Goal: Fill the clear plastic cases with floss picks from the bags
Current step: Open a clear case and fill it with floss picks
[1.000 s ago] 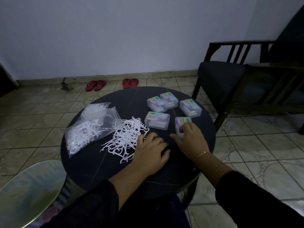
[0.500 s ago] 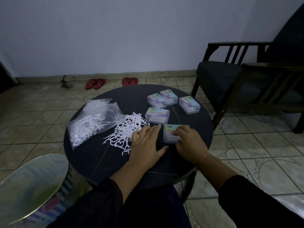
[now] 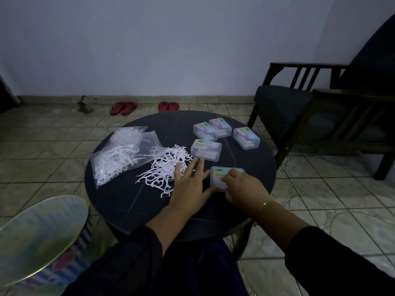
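Case lies under the right hand's curled, gripping fingers; left hand's straight fingers spread just beside it.

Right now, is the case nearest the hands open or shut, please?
Shut: the nearest case lies flat, labelled lid down, under the right hand.

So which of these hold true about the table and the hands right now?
1. Five clear cases sit on the round table. True.
2. The right hand rests on the nearest case. True.
3. All floss picks are inside bags. False: a loose pile lies beside the bags.
4. The left hand holds a bag. False: it lies flat, fingers spread, by the pile.
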Available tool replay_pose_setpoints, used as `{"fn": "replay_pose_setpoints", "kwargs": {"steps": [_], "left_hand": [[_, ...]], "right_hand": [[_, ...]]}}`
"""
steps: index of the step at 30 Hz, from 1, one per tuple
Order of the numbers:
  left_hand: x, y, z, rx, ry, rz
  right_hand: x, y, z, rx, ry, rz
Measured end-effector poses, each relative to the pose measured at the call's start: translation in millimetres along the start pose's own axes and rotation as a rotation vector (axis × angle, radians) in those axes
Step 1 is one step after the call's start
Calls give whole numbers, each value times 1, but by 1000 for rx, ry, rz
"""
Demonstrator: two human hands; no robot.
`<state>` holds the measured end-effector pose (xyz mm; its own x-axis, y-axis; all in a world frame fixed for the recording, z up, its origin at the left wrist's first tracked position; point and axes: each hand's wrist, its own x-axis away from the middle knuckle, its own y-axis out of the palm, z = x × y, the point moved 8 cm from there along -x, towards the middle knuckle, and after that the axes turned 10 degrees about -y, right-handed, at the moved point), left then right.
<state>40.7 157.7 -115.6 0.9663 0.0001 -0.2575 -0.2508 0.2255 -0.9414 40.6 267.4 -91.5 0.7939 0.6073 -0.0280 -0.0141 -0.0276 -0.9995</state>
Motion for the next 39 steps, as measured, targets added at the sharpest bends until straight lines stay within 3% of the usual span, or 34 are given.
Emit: {"fn": "replay_pose_setpoints", "kwargs": {"steps": [4,7,10,13,15,19,21,24,28,35,39], "left_hand": [[-1,1,-1,10,-4,8],[0,1,-3,51,1,36],[1,-1,-1,78,17,60],[2,-2,1,107,38,79],[2,-2,1,119,46,86],[3,-5,2,134,57,139],[3,-5,3,129,71,152],[1,0,2,93,84,147],[1,3,1,29,65,144],[15,-17,-21,121,-53,253],[29,-29,-53,70,-80,303]], "right_hand": [[1,-14,8,-58,-16,11],[0,-28,19,-125,-14,130],[-5,-33,38,-385,101,299],[-14,-35,62,-345,211,504],[-25,-21,72,-329,231,444],[-42,26,79,-178,216,55],[-41,36,87,-169,238,-15],[-41,30,90,-284,299,40],[-28,15,90,-478,461,231],[-14,-6,55,-293,511,283],[-3,-21,18,-155,376,377]]}}
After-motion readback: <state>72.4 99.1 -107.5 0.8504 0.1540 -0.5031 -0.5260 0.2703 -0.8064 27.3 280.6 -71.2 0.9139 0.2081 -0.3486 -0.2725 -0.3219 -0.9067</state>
